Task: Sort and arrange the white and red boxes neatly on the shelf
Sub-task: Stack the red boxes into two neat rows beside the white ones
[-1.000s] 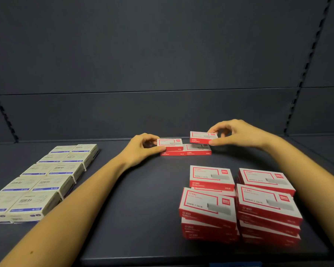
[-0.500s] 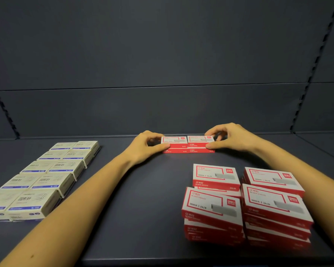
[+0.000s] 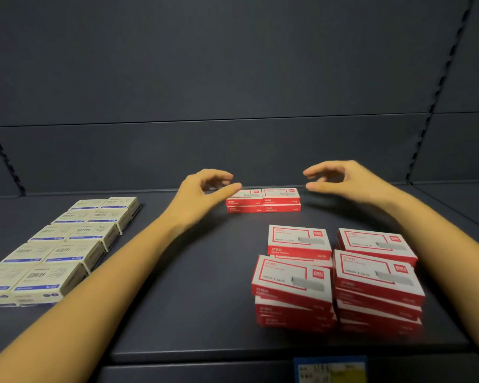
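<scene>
The back stack (image 3: 263,201) of 4 red boxes sits on the shelf (image 3: 191,272). The left hand (image 3: 202,193) and right hand (image 3: 343,181) flank it, loosely curled, empty. To its left lie white boxes (image 3: 67,239); nearer than it, red piles (image 3: 335,275).

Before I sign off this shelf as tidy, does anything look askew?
Yes: the front red box stacks are skewed, boxes twisted and overhanging each other. The back red block and the white rows look square.
</scene>
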`<state>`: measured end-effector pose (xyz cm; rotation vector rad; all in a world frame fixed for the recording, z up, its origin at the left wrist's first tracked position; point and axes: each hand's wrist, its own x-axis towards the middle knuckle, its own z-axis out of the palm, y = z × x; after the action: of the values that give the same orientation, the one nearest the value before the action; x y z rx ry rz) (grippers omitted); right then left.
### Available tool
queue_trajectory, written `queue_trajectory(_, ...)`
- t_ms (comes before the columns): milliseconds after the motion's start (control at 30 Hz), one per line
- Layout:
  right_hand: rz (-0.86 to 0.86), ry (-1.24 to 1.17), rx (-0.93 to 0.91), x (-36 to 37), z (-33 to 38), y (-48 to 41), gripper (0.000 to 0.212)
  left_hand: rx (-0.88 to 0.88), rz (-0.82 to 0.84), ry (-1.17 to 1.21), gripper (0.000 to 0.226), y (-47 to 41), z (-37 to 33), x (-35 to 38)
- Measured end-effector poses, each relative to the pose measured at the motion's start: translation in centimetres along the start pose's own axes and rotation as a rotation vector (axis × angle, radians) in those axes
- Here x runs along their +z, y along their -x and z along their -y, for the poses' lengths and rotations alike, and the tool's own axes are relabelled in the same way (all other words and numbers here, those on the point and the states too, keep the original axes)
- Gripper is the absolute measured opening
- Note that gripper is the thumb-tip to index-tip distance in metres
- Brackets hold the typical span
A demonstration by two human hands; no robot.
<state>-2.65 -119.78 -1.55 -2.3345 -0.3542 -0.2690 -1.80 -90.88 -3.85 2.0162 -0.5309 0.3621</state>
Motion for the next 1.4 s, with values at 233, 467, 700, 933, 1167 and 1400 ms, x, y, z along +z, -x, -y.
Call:
queue_trajectory(233, 0.075, -0.059, -0.084, -3.6, 2.3, 5.9, 0.024, 0.109, 0.356, 0.143, 0.029, 3.7, -4.6, -0.8)
queue_trajectory(467, 0.214, -0.011, -0.129, -5.8, 2.5, 11.0, 0.04, 0.128, 0.511, 0.078, 0.036, 4.5, -5.5, 0.2)
queue_trajectory(700, 0.281, 0.11, -0.095, -6.3, 1.8, 12.7, 0.051, 0.174, 0.566, 0.085, 0.031, 4.4, -5.6, 0.6)
queue_trajectory(933, 0.26, 0.126, -0.101, -6.1, 1.7, 12.6, 0.04, 0.197, 0.524, 0.017, 0.027, 4.3, -5.6, 0.2)
queue_trajectory(1167, 0.178, 0.019, -0.11, -5.9, 2.6, 9.5, 0.04, 0.15, 0.261, -0.049, 0.028, 2.9, -4.1, -2.6)
queue_trajectory(1400, 0.159, 0.004, -0.093, -2.7, 2.7, 4.2, 0.024, 0.05, 0.268, -0.211, 0.023, 2.1, -1.2, -2.0)
